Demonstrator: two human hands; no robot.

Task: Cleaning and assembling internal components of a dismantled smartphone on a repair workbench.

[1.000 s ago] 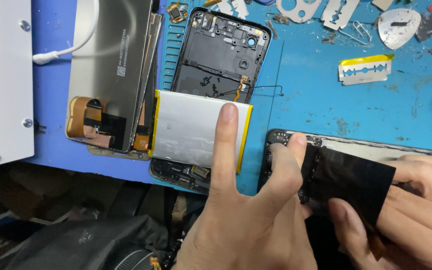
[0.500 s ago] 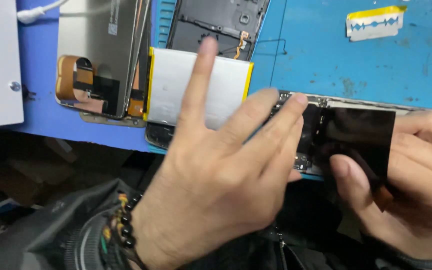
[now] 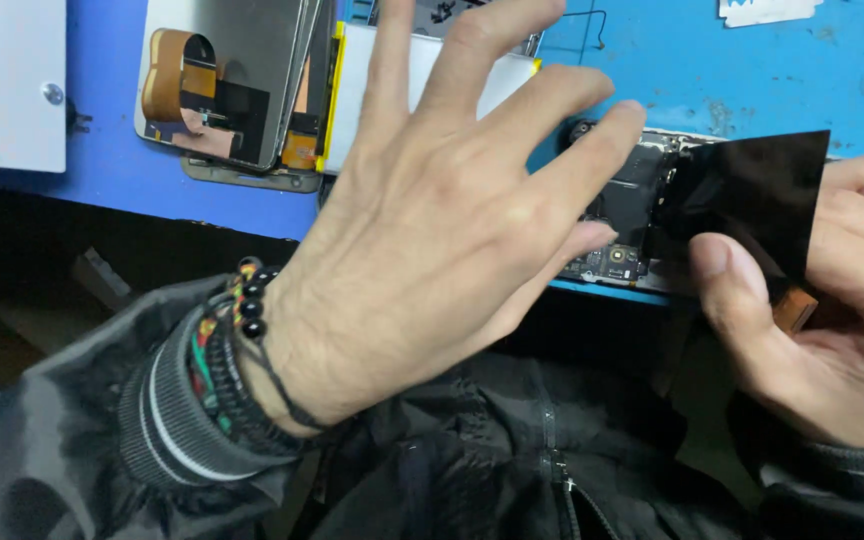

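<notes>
My left hand (image 3: 442, 230) is spread wide, palm down, over the near edge of the blue mat (image 3: 652, 60). Its fingers reach across a white battery (image 3: 352, 90) with a yellow edge and touch the top of an opened phone (image 3: 617, 230) whose circuit board shows. My right hand (image 3: 832, 320) pinches a black rectangular sheet (image 3: 757, 190) by its lower edge and holds it over the right part of that phone. Beaded bracelets sit on my left wrist.
A detached silver screen panel (image 3: 227, 85) with orange flex cable lies at the upper left on the mat. A white metal plate (image 3: 2, 80) with screws is at the far left. A razor blade (image 3: 767, 10) lies at the top right. My dark jacket fills the foreground.
The view has tilted down toward my lap. My left hand has opened from a pointing finger on the battery to a wide spread. My right hand has lifted the black sheet higher.
</notes>
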